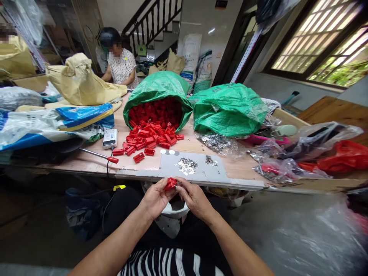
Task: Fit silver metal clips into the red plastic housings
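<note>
Just in front of the table edge, my left hand (157, 197) is closed around a red plastic part (170, 183). My right hand (195, 196) meets it from the other side, thumb and fingers pinched on a small shiny metal piece at the part's end; its exact shape is too small to make out. Beyond my hands lies a grey mat (168, 168) bearing a pile of small silvery metal pieces (187, 166) and a smaller cluster of metal bits (211, 160). Many like red parts (149, 136) spill from an open green sack (158, 86) onto the table.
A second green sack (230, 111) stands right of the first, near plastic bags of metal pieces (221, 143). Left are a white power bank (110, 138), a red-tipped rod (99, 155) and blue-white sacking (37, 128). A white container (175, 211) sits below my hands. Another person (122, 63) sits across.
</note>
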`<state>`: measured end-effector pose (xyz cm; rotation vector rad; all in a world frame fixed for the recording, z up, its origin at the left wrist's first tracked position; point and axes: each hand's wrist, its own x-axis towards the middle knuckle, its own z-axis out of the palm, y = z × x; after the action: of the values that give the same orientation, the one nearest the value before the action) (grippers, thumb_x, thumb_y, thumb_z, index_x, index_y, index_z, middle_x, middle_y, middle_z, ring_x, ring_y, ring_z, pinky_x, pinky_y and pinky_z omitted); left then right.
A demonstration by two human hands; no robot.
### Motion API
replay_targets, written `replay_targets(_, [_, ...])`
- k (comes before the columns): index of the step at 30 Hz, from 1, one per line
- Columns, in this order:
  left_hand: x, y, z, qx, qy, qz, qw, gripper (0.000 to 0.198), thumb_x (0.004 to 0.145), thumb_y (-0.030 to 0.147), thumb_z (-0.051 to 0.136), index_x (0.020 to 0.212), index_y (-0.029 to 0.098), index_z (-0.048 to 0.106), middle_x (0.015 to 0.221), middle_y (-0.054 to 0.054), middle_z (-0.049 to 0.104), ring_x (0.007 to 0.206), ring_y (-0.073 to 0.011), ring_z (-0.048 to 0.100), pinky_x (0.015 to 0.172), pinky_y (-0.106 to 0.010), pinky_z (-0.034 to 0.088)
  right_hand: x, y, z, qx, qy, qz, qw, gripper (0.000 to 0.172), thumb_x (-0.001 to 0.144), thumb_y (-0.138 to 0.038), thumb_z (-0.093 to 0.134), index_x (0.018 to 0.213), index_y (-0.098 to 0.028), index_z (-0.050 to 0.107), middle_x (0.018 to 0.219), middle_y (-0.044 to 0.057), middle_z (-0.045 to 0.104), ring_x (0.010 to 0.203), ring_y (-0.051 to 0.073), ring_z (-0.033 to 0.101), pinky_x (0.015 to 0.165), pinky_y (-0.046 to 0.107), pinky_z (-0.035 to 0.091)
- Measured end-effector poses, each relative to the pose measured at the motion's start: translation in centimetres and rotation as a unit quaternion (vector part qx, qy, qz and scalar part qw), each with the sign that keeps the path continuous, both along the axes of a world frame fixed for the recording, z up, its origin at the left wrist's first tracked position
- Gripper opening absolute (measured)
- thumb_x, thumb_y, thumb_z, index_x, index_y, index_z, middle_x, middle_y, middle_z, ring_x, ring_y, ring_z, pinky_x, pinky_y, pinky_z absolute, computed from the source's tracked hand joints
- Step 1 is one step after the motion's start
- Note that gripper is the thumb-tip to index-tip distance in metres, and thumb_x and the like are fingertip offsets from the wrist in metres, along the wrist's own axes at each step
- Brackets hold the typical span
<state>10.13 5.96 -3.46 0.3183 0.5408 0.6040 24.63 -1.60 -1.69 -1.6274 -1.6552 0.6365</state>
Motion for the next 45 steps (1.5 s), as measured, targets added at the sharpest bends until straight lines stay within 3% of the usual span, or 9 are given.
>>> replay_targets(4, [0.1,-0.4,0.0,-0.027,-0.018,-0.017,0.999,0.016,0.088,0.022,0.056,0.091,0.009,0.063,0.091,-0.011,0.071,0.085,-0.0213,0.07,0.097,-0.039,0.049,0.2,0.1,-0.5,0.032,0.041,-0.019,0.998,0.036,0.097,-0.04,0.037,0.109,-0.021,0.065,0.076,0.003,0.062,0.068,0.014,0.057,0.066,0.024,0.044])
replay_targets(9, [0.2,-0.5,-0.1,-0.074,0.0,-0.009,0.997,0.019,0.09,0.023,0.052,0.088,0.007,0.062,0.084,-0.012,0.071,0.08,-0.0215,0.07,0.095,-0.04,0.049,0.5,-0.2,-0.9,-0.012,0.095,0.006,0.995,0.04,0.097,-0.043,0.035,0.117,-0.019,0.061,0.067,0.0,0.057,0.057,0.012,0.049,0.058,0.022,0.04])
replay_targets(14, [0.3,-0.7,-0.7,-0.081,-0.004,-0.004,0.997,0.017,0.089,0.023,0.054,0.086,0.008,0.063,0.082,-0.01,0.071,0.076,-0.0188,0.07,0.092,-0.038,0.05,0.2,-0.2,-0.6,-0.013,0.073,0.008,0.997,0.032,0.093,-0.04,0.046,0.111,-0.021,0.064,0.086,0.003,0.066,0.077,0.015,0.059,0.072,0.024,0.044])
replay_targets(24, [0.0,-1.3,-3.3,-0.091,0.039,-0.011,0.995,0.016,0.084,0.027,0.062,0.085,0.011,0.06,0.079,-0.008,0.07,0.071,-0.0186,0.068,0.083,-0.035,0.049,0.4,0.1,-2.5,-0.052,0.064,0.022,0.996,0.03,0.093,-0.037,0.046,0.106,-0.019,0.066,0.093,0.004,0.069,0.082,0.016,0.062,0.074,0.025,0.045])
replay_targets(30, [-0.3,-1.3,-6.0,-0.081,0.118,-0.03,0.989,0.018,0.078,0.024,0.066,0.085,0.016,0.052,0.082,-0.005,0.069,0.076,-0.0202,0.068,0.081,-0.032,0.044,0.4,1.1,-3.4,-0.111,-0.024,-0.014,0.993,0.032,0.09,-0.039,0.048,0.115,-0.024,0.062,0.094,0.003,0.069,0.08,0.018,0.062,0.072,0.026,0.046])
replay_targets(34, [-0.6,-1.0,-7.4,-0.064,0.125,-0.064,0.988,0.027,0.073,0.024,0.068,0.096,0.017,0.055,0.081,-0.003,0.065,0.076,-0.0214,0.068,0.081,-0.034,0.042,-0.9,2.9,-2.7,-0.094,-0.065,-0.011,0.993,0.029,0.09,-0.034,0.049,0.114,-0.024,0.062,0.09,0.002,0.067,0.08,0.017,0.061,0.074,0.028,0.046])
replay_targets(41, [-1.1,-0.7,-8.3,-0.08,0.132,-0.073,0.985,0.036,0.071,0.023,0.066,0.105,0.013,0.055,0.103,-0.012,0.063,0.084,-0.023,0.067,0.084,-0.035,0.042,-5.2,8.8,-1.4,-0.013,-0.164,0.07,0.984,0.036,0.088,-0.025,0.051,0.124,-0.024,0.055,0.134,0.006,0.047,0.114,0.02,0.053,0.096,0.032,0.043])
replay_targets(45, [-1.6,-0.7,-8.6,-0.091,0.122,-0.062,0.986,0.029,0.071,0.016,0.061,0.1,0.012,0.056,0.094,-0.012,0.066,0.078,-0.0204,0.066,0.081,-0.034,0.044,-8.2,12.6,-1.7,-0.014,-0.232,0.093,0.968,0.045,0.089,-0.027,0.051,0.133,-0.029,0.046,0.144,0.007,0.034,0.119,0.024,0.049,0.093,0.038,0.046])
